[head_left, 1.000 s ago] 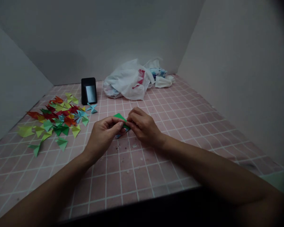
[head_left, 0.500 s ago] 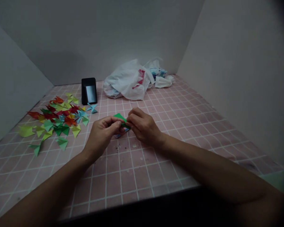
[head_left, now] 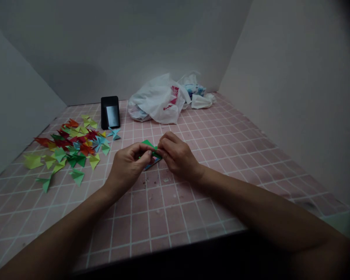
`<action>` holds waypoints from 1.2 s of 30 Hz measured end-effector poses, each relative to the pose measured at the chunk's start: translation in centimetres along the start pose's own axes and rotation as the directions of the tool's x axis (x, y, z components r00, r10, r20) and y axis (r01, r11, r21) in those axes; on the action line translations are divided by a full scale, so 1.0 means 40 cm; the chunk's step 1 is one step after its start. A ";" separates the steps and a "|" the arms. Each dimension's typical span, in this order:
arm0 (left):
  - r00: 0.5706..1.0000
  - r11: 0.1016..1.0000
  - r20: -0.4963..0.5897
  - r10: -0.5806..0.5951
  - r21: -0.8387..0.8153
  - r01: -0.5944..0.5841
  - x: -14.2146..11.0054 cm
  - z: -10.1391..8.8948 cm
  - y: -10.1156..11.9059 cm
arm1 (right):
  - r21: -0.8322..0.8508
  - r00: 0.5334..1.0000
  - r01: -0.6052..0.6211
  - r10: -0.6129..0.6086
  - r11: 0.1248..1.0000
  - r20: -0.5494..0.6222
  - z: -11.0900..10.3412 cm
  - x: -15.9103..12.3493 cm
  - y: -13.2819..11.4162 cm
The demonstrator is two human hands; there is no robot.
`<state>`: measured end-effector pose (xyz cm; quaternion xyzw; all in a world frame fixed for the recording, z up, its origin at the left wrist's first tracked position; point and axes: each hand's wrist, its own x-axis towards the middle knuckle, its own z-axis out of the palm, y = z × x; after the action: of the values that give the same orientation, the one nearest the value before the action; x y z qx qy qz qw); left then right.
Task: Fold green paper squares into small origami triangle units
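Note:
Between my two hands is a piece of green folded paper (head_left: 147,143), mostly covered by my fingers. My left hand (head_left: 130,161) pinches its left side between thumb and forefinger. My right hand (head_left: 176,154) is closed, with its fingertips pressed on the paper's right side. Under the fingers, on the table, lies a small flat colourful item (head_left: 150,165), largely hidden. Off to the left spreads a pile of origami cranes (head_left: 76,140) in green, yellow, red, orange and blue.
A black phone (head_left: 110,112) leans upright behind the cranes. White plastic bags (head_left: 160,97) and a crumpled white wrapper (head_left: 202,102) lie at the back. Pale walls rise on three sides of the pink checked tablecloth (head_left: 151,217). Its front edge is near me.
My left thumb and fingers have shifted slightly on the green paper, and more of the colourful item beneath shows. Both hands stay in nearly the same place.

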<state>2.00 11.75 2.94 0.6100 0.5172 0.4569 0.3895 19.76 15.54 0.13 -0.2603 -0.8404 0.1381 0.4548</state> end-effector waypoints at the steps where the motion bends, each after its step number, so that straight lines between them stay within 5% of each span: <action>1: 1.000 0.999 -0.001 0.020 0.034 -0.020 0.000 -0.001 -0.001 | -0.003 1.000 -0.002 0.002 1.000 0.005 0.000 0.000 -0.001; 5: 0.999 0.994 0.003 0.046 0.095 -0.046 0.000 -0.002 -0.008 | -0.010 1.000 0.011 -0.011 1.000 0.014 0.001 -0.001 -0.004; 13: 0.995 0.988 0.045 -0.091 -0.124 0.096 0.002 0.000 0.002 | -0.006 0.999 0.003 -0.003 1.000 -0.043 0.003 -0.003 0.005; 24: 0.993 0.986 0.068 -0.097 -0.127 0.105 0.010 -0.002 -0.008 | 0.040 0.999 -0.008 0.009 0.999 -0.038 0.005 -0.002 0.006; 36: 0.986 0.969 -0.007 -0.164 -0.189 0.160 0.015 -0.001 -0.005 | 0.277 0.976 -0.219 0.209 0.936 0.064 0.001 0.005 0.031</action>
<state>1.95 12.38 2.86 0.5210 0.5240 0.4773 0.4755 20.04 16.68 -0.33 -0.2802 -0.7863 0.3096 0.4554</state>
